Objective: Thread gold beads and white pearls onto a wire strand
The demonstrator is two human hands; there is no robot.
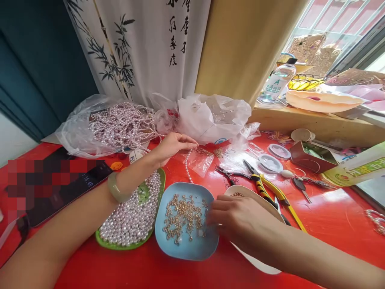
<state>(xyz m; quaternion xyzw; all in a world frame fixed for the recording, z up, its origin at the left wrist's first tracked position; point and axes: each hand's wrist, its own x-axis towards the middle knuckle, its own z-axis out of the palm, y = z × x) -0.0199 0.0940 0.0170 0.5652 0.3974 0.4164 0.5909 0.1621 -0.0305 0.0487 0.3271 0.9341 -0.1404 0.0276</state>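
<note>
The left hand (174,145) is resting at the far side of the red bench (331,216), its grip narrow, fingertips pinching the top end of a short pearl strand (187,166) that is hanging down toward the blue dish (186,245). The right hand (237,218) is reaching over the right edge of that blue dish, fingers extended among the gold pins (182,216) lying in it; whether its grip is holding a pin cannot be told. The left forearm, wearing a pale green bangle (116,188), is crossing above a green dish (144,192) that is carrying loose pearls (132,218), just beside the blue dish on its left. A white dish (255,261) is lying partly under the right hand. Yellow-handled pliers (276,196) are lying to the right of the right hand. A clear bag of pearl strands (120,126) is sitting behind the left hand, near the curtain
</note>
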